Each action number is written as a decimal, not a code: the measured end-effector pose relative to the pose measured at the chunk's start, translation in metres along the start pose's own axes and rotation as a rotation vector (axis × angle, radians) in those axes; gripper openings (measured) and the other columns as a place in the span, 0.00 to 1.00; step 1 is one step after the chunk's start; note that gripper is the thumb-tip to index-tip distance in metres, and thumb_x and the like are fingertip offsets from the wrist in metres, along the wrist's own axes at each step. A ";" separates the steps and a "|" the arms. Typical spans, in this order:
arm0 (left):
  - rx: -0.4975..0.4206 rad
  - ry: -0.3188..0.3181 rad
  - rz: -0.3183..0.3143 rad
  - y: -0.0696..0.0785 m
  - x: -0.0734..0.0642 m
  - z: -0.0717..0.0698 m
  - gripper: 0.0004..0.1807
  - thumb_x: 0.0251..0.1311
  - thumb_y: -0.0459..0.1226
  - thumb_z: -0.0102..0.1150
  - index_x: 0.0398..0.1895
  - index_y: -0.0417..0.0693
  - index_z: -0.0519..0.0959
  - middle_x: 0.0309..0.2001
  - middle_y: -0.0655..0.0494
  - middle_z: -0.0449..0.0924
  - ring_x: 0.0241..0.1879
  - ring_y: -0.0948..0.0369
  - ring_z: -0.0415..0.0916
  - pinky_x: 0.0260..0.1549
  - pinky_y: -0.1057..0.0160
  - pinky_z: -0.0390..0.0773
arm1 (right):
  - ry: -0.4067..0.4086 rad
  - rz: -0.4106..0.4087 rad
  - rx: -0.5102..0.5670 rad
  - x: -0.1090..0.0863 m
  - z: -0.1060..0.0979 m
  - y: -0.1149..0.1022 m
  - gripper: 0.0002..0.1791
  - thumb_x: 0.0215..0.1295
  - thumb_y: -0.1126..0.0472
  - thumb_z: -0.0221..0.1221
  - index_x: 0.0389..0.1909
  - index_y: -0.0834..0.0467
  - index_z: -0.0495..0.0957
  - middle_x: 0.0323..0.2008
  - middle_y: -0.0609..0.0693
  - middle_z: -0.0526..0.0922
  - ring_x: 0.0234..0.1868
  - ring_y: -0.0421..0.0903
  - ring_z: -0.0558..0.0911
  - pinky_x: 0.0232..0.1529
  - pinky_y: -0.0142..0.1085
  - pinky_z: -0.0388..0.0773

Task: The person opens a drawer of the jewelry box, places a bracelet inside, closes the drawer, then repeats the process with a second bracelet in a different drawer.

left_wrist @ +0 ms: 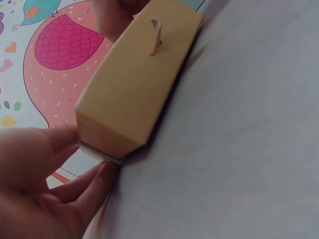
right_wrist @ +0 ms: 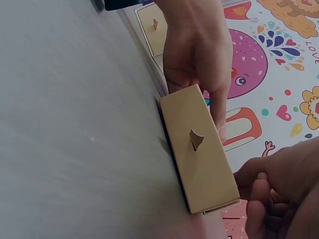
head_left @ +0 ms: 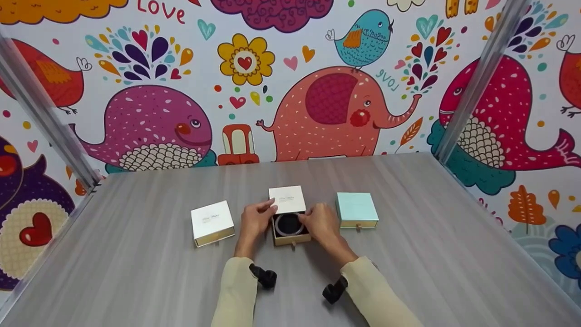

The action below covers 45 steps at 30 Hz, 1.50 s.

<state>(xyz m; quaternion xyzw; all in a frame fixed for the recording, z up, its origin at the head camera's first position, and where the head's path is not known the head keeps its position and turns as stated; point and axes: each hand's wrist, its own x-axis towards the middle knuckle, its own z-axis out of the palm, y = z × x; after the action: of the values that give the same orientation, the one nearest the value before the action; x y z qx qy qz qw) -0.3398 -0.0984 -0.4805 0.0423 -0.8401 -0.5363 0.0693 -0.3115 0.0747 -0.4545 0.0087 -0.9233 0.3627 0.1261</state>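
Observation:
A white drawer box (head_left: 287,200) sits mid-table, its gold drawer (head_left: 292,239) pulled partway toward me. Inside the drawer, a greyish bangle (head_left: 278,227) lies around a black pad (head_left: 288,222). My left hand (head_left: 256,221) grips the white sleeve by its left side, thumb over the top; the left wrist view shows this hand (left_wrist: 45,184) pinching the sleeve's edge. From the right, my right hand (head_left: 323,222) reaches over the drawer wall, fingertips pinching at the bangle's right rim. Its other fingers are curled in the right wrist view (right_wrist: 279,191). A small ribbon tab (right_wrist: 196,140) sticks out from the drawer front.
Another white box (head_left: 212,220) with a gold side stands to the left, slightly turned. To the right stands a mint-green box (head_left: 356,206) with a tab on its gold front. A cartoon-patterned wall (head_left: 245,104) borders the back of the grey wooden table (head_left: 150,272).

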 end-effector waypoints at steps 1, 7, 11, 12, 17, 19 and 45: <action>-0.003 -0.002 -0.001 0.000 0.000 0.000 0.16 0.65 0.39 0.63 0.55 0.49 0.85 0.55 0.45 0.85 0.64 0.48 0.76 0.65 0.50 0.72 | 0.002 0.002 -0.004 0.000 0.001 0.000 0.22 0.58 0.62 0.68 0.07 0.54 0.73 0.09 0.40 0.67 0.13 0.36 0.64 0.16 0.29 0.58; -0.002 -0.006 -0.001 0.000 0.000 0.001 0.16 0.65 0.40 0.63 0.54 0.50 0.85 0.56 0.45 0.84 0.64 0.48 0.76 0.65 0.50 0.72 | 0.009 0.001 -0.034 -0.002 0.002 -0.001 0.20 0.59 0.60 0.69 0.10 0.56 0.76 0.10 0.41 0.70 0.13 0.36 0.65 0.16 0.29 0.58; -0.005 -0.006 -0.009 0.000 0.000 0.001 0.16 0.65 0.40 0.63 0.54 0.50 0.85 0.56 0.45 0.84 0.64 0.48 0.75 0.65 0.50 0.72 | 0.005 0.005 -0.047 -0.002 0.003 -0.002 0.19 0.60 0.60 0.69 0.11 0.58 0.78 0.12 0.42 0.70 0.15 0.37 0.66 0.17 0.29 0.59; -0.008 -0.007 -0.012 0.000 0.000 0.001 0.16 0.65 0.40 0.63 0.55 0.50 0.85 0.56 0.45 0.84 0.64 0.48 0.75 0.65 0.50 0.72 | 0.006 0.004 -0.055 -0.002 0.003 -0.002 0.19 0.60 0.60 0.69 0.11 0.58 0.78 0.12 0.42 0.71 0.15 0.37 0.66 0.17 0.29 0.59; -0.023 -0.010 -0.031 0.001 0.000 -0.001 0.16 0.65 0.40 0.63 0.55 0.50 0.84 0.56 0.46 0.84 0.64 0.49 0.75 0.65 0.50 0.72 | 0.020 0.001 -0.104 -0.002 0.006 -0.004 0.17 0.60 0.60 0.69 0.13 0.57 0.80 0.13 0.44 0.75 0.16 0.38 0.69 0.18 0.29 0.60; -0.028 -0.009 -0.039 0.002 0.000 -0.001 0.16 0.65 0.40 0.63 0.55 0.50 0.84 0.55 0.46 0.85 0.64 0.49 0.76 0.64 0.51 0.73 | 0.020 0.007 -0.106 -0.002 0.007 -0.004 0.16 0.61 0.60 0.68 0.15 0.57 0.81 0.14 0.45 0.77 0.16 0.38 0.70 0.18 0.29 0.61; -0.014 -0.010 -0.026 0.001 0.000 0.000 0.16 0.65 0.41 0.63 0.54 0.51 0.85 0.55 0.47 0.85 0.65 0.50 0.75 0.65 0.51 0.72 | -0.008 -0.029 0.066 -0.006 -0.005 -0.008 0.12 0.62 0.61 0.67 0.20 0.60 0.81 0.19 0.50 0.81 0.19 0.39 0.71 0.21 0.30 0.66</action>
<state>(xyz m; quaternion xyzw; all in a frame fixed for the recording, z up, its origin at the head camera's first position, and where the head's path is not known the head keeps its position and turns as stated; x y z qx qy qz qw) -0.3402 -0.0978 -0.4800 0.0502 -0.8360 -0.5433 0.0582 -0.3039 0.0717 -0.4475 0.0279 -0.9111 0.3909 0.1275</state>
